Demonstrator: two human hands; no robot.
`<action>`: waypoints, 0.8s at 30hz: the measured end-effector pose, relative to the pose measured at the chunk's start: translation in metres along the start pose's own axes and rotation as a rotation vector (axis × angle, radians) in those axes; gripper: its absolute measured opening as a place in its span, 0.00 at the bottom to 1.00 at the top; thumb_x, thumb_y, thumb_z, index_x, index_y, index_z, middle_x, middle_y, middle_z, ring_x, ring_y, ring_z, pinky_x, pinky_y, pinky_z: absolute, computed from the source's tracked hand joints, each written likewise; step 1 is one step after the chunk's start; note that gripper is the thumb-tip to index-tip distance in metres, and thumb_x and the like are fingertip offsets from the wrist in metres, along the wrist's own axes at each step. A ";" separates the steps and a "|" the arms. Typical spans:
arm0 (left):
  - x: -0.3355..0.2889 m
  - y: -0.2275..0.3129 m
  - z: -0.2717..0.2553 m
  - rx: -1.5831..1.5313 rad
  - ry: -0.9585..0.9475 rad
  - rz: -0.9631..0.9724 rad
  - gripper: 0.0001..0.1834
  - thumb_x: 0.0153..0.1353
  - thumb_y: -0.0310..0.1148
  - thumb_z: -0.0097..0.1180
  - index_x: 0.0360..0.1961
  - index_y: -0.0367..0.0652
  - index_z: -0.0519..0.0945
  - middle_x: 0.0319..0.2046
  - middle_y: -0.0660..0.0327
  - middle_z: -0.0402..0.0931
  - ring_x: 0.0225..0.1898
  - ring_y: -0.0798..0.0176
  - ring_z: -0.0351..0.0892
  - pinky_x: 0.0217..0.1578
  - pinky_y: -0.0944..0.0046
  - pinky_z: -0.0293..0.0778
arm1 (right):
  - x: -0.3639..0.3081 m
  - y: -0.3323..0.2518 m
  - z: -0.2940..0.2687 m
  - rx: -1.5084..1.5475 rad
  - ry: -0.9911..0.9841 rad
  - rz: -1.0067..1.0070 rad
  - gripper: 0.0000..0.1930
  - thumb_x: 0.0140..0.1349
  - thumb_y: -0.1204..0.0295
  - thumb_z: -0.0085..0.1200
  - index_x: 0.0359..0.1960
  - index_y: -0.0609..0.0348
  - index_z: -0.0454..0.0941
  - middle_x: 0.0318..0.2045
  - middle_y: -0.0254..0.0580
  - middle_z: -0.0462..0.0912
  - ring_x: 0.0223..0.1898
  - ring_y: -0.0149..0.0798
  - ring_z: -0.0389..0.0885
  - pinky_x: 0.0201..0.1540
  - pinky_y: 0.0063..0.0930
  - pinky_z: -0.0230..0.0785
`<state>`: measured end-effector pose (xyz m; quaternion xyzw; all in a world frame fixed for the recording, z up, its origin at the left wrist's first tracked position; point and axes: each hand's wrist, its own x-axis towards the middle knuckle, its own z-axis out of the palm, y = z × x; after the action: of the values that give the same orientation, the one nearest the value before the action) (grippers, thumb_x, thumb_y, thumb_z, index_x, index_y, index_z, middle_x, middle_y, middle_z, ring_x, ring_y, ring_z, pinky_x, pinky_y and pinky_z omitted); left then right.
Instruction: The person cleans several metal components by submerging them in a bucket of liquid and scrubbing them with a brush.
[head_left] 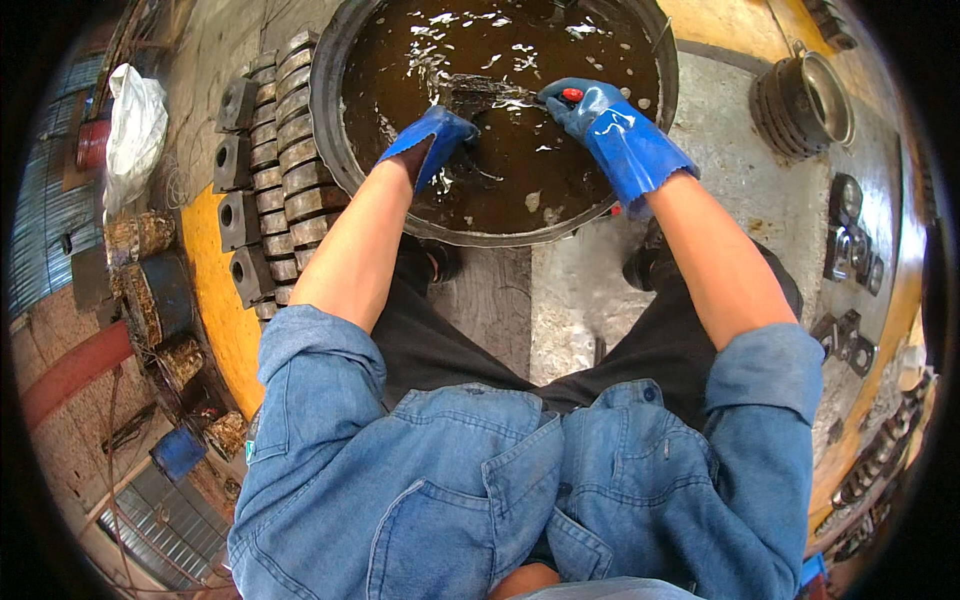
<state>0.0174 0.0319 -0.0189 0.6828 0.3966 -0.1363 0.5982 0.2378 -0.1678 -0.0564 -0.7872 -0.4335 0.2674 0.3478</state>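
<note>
Concrete floor, partly painted yellow, lies under me as I lean over a round black basin filled with dark brown liquid whose surface glints with ripples. Both my hands wear blue rubber gloves with the cuffs open at the forearm. My left hand dips at the near left of the basin, fingers bent down into the liquid; whether they grip anything under the surface I cannot tell. My right hand is closed around a small tool with a red end, its fingers wrapped together on it, and it presses toward a dark metal part that lies half sunk in the liquid between the two hands, near the basin's middle. Just left of the basin, stacked rows of grey metal blocks stand touching one another, with square blocks bearing round holes beside them. A ribbed metal cylinder rests well apart at upper right, and dark metal fittings lie along the right edge. A white bag sits far left.
</note>
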 end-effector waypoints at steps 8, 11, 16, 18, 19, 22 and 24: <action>0.001 -0.002 -0.003 0.468 0.026 0.244 0.17 0.63 0.33 0.59 0.47 0.33 0.87 0.38 0.52 0.86 0.39 0.59 0.82 0.44 0.58 0.77 | -0.003 -0.044 0.000 0.088 0.074 -0.241 0.13 0.68 0.59 0.66 0.53 0.39 0.89 0.47 0.40 0.91 0.45 0.47 0.90 0.52 0.39 0.83; -0.003 -0.003 0.000 0.421 0.086 0.233 0.19 0.62 0.36 0.60 0.47 0.32 0.86 0.38 0.51 0.86 0.40 0.59 0.81 0.45 0.57 0.76 | -0.001 -0.062 0.004 0.225 0.104 -0.215 0.10 0.70 0.72 0.66 0.51 0.47 0.90 0.42 0.35 0.93 0.40 0.30 0.88 0.49 0.27 0.83; -0.002 0.003 0.004 0.445 0.086 0.165 0.13 0.66 0.26 0.56 0.47 0.39 0.89 0.39 0.51 0.89 0.42 0.64 0.85 0.45 0.61 0.79 | 0.000 -0.042 -0.006 -0.026 0.085 -0.077 0.10 0.71 0.66 0.66 0.52 0.43 0.90 0.39 0.36 0.93 0.37 0.29 0.88 0.46 0.28 0.83; -0.004 0.005 0.004 0.503 0.042 0.231 0.14 0.66 0.25 0.56 0.48 0.38 0.90 0.39 0.52 0.89 0.42 0.66 0.85 0.45 0.62 0.79 | -0.005 -0.046 -0.011 -0.065 0.002 -0.028 0.11 0.69 0.65 0.66 0.51 0.41 0.90 0.39 0.38 0.93 0.37 0.33 0.89 0.48 0.31 0.84; -0.003 0.008 0.004 0.547 0.017 0.255 0.14 0.66 0.25 0.56 0.48 0.38 0.90 0.39 0.52 0.89 0.41 0.66 0.84 0.45 0.63 0.78 | -0.006 -0.048 -0.014 -0.114 -0.037 -0.031 0.11 0.69 0.64 0.66 0.51 0.40 0.90 0.40 0.39 0.93 0.38 0.36 0.90 0.48 0.32 0.84; -0.016 0.016 0.007 0.566 0.026 0.321 0.15 0.66 0.30 0.59 0.49 0.38 0.90 0.39 0.55 0.89 0.41 0.66 0.84 0.46 0.63 0.78 | -0.020 -0.069 -0.023 -0.262 -0.199 -0.173 0.13 0.66 0.64 0.66 0.52 0.40 0.89 0.41 0.42 0.92 0.41 0.45 0.90 0.50 0.36 0.84; -0.026 0.027 0.013 0.542 0.049 0.374 0.16 0.67 0.34 0.61 0.51 0.38 0.90 0.39 0.57 0.89 0.41 0.65 0.85 0.47 0.63 0.79 | -0.029 -0.088 -0.028 -0.394 -0.381 -0.213 0.15 0.63 0.66 0.64 0.52 0.42 0.88 0.46 0.42 0.90 0.47 0.53 0.88 0.52 0.43 0.83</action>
<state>0.0232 0.0109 0.0145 0.8812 0.2280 -0.1079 0.3998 0.2001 -0.1681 0.0332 -0.7253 -0.6146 0.2830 0.1267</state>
